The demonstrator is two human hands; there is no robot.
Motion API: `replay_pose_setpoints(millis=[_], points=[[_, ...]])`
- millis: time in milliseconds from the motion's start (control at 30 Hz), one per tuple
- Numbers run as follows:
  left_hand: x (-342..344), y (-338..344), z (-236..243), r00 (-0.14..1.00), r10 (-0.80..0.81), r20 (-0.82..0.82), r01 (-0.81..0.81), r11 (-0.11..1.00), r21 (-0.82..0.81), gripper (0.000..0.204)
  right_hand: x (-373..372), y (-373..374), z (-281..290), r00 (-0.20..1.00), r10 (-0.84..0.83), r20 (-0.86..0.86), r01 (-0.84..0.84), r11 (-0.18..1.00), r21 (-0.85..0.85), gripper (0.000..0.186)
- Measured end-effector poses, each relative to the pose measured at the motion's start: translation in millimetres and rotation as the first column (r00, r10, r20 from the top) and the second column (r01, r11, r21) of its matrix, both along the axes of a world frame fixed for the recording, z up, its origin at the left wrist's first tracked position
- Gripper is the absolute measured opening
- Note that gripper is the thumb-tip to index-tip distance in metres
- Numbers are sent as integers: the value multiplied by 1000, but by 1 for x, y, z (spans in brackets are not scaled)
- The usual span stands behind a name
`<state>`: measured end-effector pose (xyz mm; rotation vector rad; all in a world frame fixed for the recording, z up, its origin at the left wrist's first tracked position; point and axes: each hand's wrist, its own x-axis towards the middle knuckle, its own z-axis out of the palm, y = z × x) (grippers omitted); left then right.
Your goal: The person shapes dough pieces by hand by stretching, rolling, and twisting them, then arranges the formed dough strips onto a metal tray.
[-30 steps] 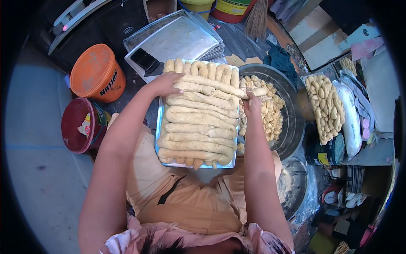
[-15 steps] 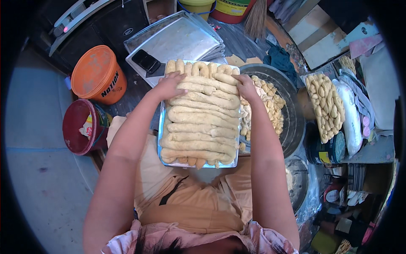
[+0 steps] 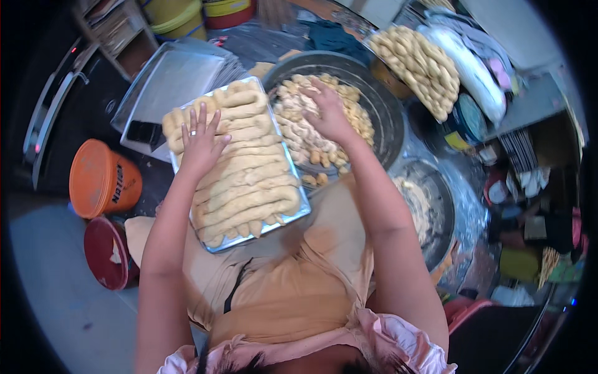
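Observation:
A metal tray packed with long pale dough ropes rests tilted on my lap. More dough, in shorter looped pieces, lines its far end. My left hand, a ring on one finger, lies flat across the ropes near the far left, fingers spread. To the right of the tray stands a wide dark basin holding a heap of small floury dough pieces. Over that heap reaches my right hand, its fingers stretched apart and nothing visible in them; whether the fingertips touch the dough I cannot tell.
Stacked empty trays with a black phone lie beyond the left hand. An orange bucket and a dark red bucket stand left. At right are a tray of knotted dough and a second basin with flour.
My right hand has let go of the tray's far right side and moved over the basin's dough pieces. My left hand has flattened onto the ropes. The view has turned, and the tray appears slanted.

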<state>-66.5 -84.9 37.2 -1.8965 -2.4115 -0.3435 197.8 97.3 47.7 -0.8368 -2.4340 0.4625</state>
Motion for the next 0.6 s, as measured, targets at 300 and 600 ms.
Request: replay_pose_setpoints(millis=[300, 600], points=[[245, 72, 42, 857, -475, 200, 471, 879, 75, 61, 339, -18, -96, 565, -798, -208, 485, 525, -699, 43], [414, 66, -23, 552, -773, 311, 806, 590, 37, 61, 502, -209, -362, 245, -854, 458, 586, -246, -772, 35]])
